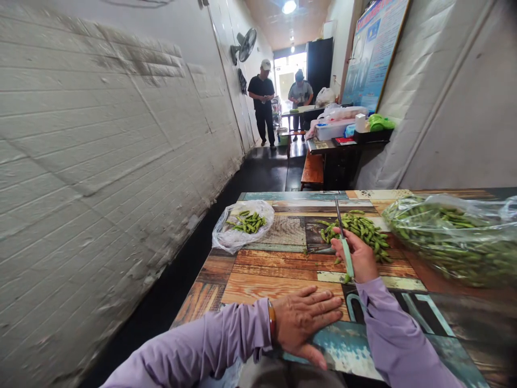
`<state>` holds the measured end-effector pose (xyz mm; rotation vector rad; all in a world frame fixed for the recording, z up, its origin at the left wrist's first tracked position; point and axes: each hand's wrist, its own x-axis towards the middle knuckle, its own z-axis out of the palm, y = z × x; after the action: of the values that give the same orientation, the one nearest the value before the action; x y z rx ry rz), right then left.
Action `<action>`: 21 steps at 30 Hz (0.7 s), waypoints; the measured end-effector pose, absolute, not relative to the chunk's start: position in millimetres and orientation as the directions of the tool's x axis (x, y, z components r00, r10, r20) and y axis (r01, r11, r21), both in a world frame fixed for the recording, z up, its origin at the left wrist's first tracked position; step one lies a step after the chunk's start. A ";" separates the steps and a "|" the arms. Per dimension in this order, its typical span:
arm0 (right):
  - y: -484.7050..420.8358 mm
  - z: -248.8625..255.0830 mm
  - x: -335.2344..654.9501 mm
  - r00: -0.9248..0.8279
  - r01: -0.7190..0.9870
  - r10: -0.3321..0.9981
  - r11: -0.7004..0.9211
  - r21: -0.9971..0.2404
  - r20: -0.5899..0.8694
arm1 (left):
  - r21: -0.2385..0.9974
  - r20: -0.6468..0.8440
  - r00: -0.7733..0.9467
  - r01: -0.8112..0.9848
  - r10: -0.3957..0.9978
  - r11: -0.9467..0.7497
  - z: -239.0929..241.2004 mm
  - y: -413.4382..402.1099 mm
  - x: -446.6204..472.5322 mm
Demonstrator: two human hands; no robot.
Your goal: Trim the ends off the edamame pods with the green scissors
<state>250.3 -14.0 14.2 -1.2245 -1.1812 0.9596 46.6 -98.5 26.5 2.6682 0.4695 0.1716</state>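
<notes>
Green pods point(369, 234) are lying close, probably for easy reach.
Right hand point(362, 260) is grasping a mint-handled cutter point(347, 257); left hand point(305, 318) is resting flat, ungrasping, on the bench point(262, 280).

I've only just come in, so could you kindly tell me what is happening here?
The right hand holds a green-handled cutting tool by a pile of green pods on the table. The left hand lies palm down, fingers spread. A small plastic bag with pods sits to the left, a fuller bag to the right.

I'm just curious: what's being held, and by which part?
The right hand holds a bladed tool, likely scissors, by its green handle; the left hand lies flat.
</notes>
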 end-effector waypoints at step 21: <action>-13.4 8.3 251.6 0.216 0.162 0.961 0.139 -0.977 0.173 | 0.070 0.205 0.909 0.355 0.362 -0.932 18.4 -66.0 102.6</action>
<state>251.6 -13.4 8.3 -1.2961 -1.2097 0.8509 102.6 -66.0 18.4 3.0391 0.5704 0.3355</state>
